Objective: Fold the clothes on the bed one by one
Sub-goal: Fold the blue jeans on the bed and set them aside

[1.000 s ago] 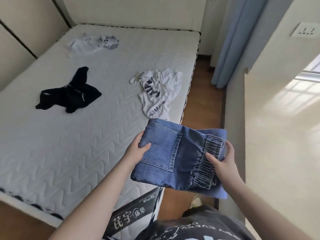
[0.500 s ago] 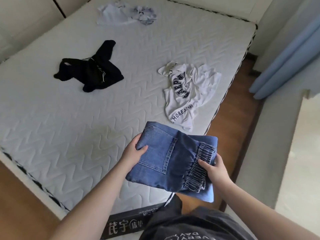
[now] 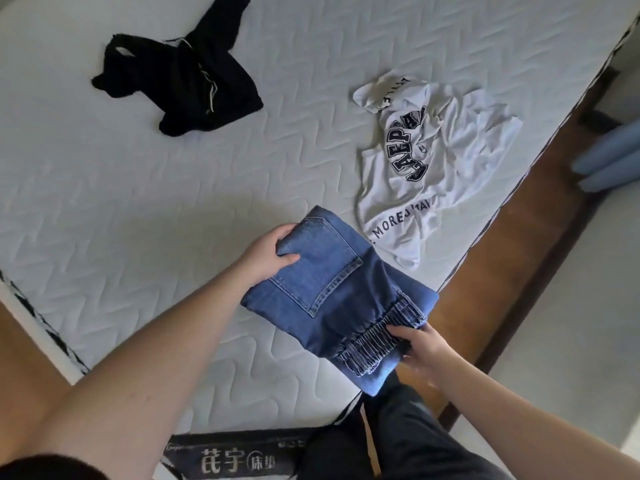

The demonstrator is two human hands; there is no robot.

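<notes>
Since the earlier frames, the folded jeans (image 3: 337, 299) have come lower and further over the bed (image 3: 138, 202), and the camera has tipped down so the far end of the bed is out of sight.

Head view: the left hand (image 3: 268, 256) grips the bundle's far-left corner, thumb on top by the back pocket. The right hand (image 3: 420, 348) pinches the elastic waistband at the near-right corner. The bundle sits at the bed's right edge, partly overhanging the wooden floor (image 3: 485, 271); whether it rests on the bed I cannot tell. A crumpled white T-shirt (image 3: 429, 174) lies just beyond by the same edge, and a black garment (image 3: 180, 74) lies well apart toward the bed's far left.

Risk, as a judgement: released here, the overhanging part could drag the jeans off the edge and undo the fold.
</notes>
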